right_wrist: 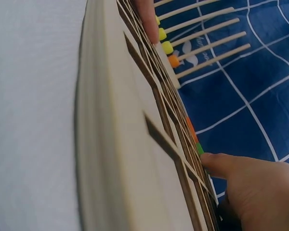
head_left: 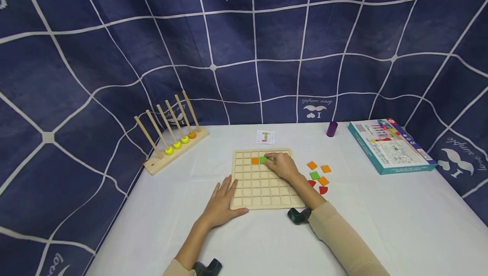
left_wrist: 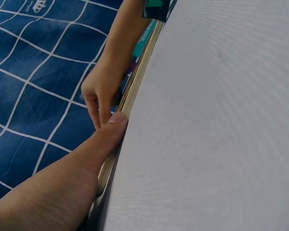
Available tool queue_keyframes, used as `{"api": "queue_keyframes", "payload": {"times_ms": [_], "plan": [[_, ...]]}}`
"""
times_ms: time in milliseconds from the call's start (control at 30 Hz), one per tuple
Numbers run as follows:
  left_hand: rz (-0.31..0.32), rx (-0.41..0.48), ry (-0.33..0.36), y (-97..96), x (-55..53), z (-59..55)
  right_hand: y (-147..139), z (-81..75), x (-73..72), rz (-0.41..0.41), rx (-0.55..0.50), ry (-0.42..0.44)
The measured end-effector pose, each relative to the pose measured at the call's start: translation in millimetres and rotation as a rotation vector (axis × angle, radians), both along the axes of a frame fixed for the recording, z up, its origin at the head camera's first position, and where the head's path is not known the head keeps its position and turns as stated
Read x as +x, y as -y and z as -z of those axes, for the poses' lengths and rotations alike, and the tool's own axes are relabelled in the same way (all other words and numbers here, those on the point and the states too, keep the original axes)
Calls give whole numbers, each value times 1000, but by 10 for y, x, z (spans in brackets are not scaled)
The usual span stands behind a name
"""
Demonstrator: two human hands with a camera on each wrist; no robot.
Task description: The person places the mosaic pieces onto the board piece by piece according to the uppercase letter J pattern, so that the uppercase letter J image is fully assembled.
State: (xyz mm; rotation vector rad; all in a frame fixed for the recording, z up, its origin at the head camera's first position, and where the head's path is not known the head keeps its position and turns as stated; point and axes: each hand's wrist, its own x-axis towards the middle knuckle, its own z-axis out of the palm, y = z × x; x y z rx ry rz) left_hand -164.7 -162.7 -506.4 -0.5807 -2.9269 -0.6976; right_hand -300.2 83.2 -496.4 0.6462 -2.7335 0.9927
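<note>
A wooden grid board (head_left: 261,188) lies on the white table. An orange square tile (head_left: 255,161) sits in one of its upper cells. Just right of that is a green square tile (head_left: 262,160), which my right hand (head_left: 283,166) pinches at its right side with thumb and forefinger. The right wrist view shows a fingertip touching the green tile (right_wrist: 199,148); the other fingers are mostly hidden there. My left hand (head_left: 222,203) rests at the board's lower left edge, fingers spread along the side. In the left wrist view its thumb (left_wrist: 98,144) lies against the board's edge (left_wrist: 135,89).
Loose orange tiles (head_left: 323,181), a green tile (head_left: 314,175) and red quarter-round pieces (head_left: 323,190) lie right of the board. A pattern card (head_left: 265,137) lies behind it. Around them stand a pegged bead rack (head_left: 177,151), a purple cylinder (head_left: 332,129) and a box (head_left: 392,145).
</note>
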Motion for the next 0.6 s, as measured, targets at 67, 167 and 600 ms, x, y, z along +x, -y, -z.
{"api": "queue_keyframes", "payload": {"times_ms": [67,167,600], "plan": [[1,-2,-7,-2,-2,-7,-4,-3,-4,-7,7,-10],[4,-6,-19,-4,-1,-6,-6,1,-10,-13,14,-13],[0,1,-4,1,-2,-2,-3,4,46,-7,23,-20]]}}
